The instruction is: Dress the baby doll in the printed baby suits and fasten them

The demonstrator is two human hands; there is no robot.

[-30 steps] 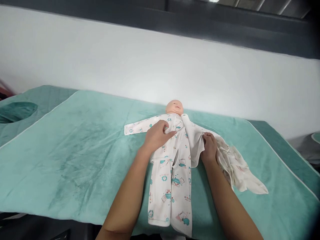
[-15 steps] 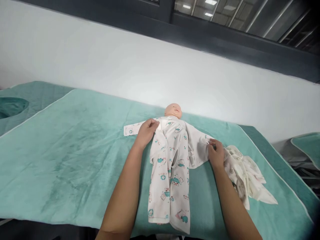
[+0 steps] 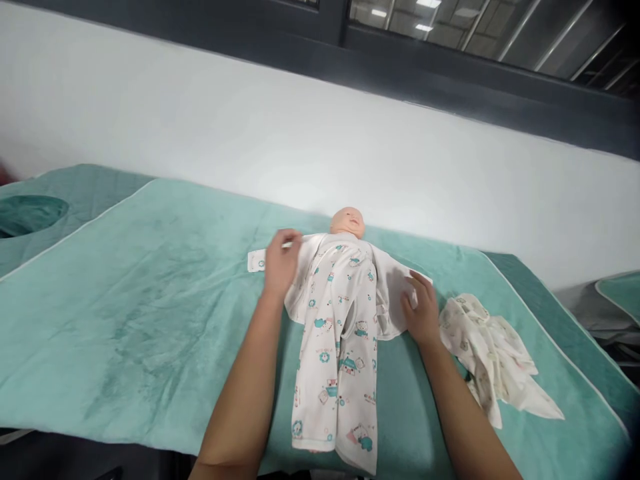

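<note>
A baby doll lies on its back, its head toward the wall. It wears a white printed front-opening top with both sleeves stretched outward. White printed trousers cover its front and legs. My left hand hovers over the sleeve and spread front panel on the left, slightly blurred, with bent fingers and a gap at the thumb. Above the right panel is my right hand, fingers loosely apart, nothing visibly gripped.
A crumpled cream-white cloth garment lies to the right of my right forearm. The green padded sheet covers the table. Behind it stands a white wall below a dark window frame.
My left hand has shifted left, and the left front panel now lies spread outward from the trousers. My right hand has moved slightly left, its fingers loosened from the right panel.
</note>
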